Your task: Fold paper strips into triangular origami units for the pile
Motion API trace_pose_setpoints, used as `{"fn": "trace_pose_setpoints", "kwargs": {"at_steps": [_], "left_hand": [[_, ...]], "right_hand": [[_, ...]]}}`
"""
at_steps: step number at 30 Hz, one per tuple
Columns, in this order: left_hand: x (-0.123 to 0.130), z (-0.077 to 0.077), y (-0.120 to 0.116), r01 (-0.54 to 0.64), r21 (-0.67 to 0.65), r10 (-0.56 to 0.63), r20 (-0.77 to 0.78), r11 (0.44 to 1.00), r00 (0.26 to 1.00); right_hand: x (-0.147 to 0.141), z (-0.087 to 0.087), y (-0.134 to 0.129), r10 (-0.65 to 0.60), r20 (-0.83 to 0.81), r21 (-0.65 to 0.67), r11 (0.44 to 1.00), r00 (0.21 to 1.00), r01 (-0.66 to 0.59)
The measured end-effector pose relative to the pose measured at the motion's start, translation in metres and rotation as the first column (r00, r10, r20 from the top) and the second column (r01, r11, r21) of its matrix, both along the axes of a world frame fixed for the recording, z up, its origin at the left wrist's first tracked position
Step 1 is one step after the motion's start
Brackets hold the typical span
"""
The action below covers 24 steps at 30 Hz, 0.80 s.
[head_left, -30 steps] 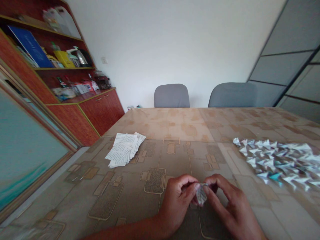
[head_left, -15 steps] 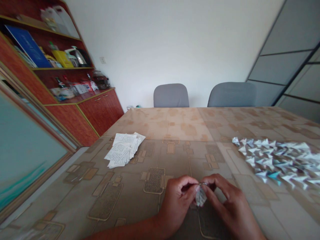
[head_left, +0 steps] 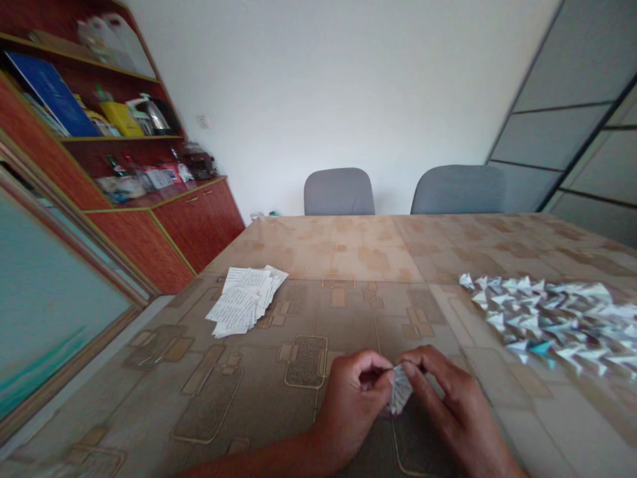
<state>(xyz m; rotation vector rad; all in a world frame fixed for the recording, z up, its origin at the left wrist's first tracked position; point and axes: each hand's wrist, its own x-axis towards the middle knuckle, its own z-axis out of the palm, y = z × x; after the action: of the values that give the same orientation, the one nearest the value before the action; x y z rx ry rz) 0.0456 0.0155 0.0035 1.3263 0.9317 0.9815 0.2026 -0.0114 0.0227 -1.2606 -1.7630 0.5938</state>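
Observation:
Between my two hands, above the near part of the table, is a small folded piece of printed paper (head_left: 400,392). My left hand (head_left: 355,401) pinches its left edge between thumb and forefinger. The thumb and fingers of my right hand (head_left: 442,398) close on its upper right side. Far to the right lie several small folded paper pieces (head_left: 537,318) in rows, white with print and one partly teal. A loose stack of flat printed paper slips (head_left: 243,299) rests on the left of the table.
A patterned cloth covers the table (head_left: 358,245). Two grey chairs (head_left: 339,192) stand at its far side against the white wall. On the left is a red-brown cabinet (head_left: 194,226) with bottles, a kettle and boxes on its shelves.
My right fingers have shifted slightly on the paper, and my left thumb has slid lower. More of the folded paper's face shows between my hands. The stack and rows stay put.

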Motion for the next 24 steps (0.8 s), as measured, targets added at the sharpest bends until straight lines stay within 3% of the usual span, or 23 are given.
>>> {"fn": "trace_pose_setpoints", "kwargs": {"at_steps": [4,9,12,24], "left_hand": [[0.0,0.004,0.003,-0.007,-0.111,0.016,0.082,0.994,0.997],[-0.002,0.011,0.004,-0.006,-0.124,0.023,0.142,0.992,0.99],[-0.002,0.011,0.004,-0.012,-0.137,0.033,0.153,0.99,0.988],[0.0,0.003,0.0,0.008,-0.075,-0.001,0.093,0.997,0.996]], "right_hand": [[0.006,0.003,0.003,-0.02,-0.111,-0.13,0.991,0.994,0.006],[0.003,0.007,0.007,0.104,-0.296,-0.232,0.956,0.95,-0.178],[0.001,0.005,0.008,0.116,-0.358,-0.239,0.948,0.926,-0.211],[0.002,-0.011,0.008,0.053,-0.287,-0.225,0.967,0.956,-0.122]]}}
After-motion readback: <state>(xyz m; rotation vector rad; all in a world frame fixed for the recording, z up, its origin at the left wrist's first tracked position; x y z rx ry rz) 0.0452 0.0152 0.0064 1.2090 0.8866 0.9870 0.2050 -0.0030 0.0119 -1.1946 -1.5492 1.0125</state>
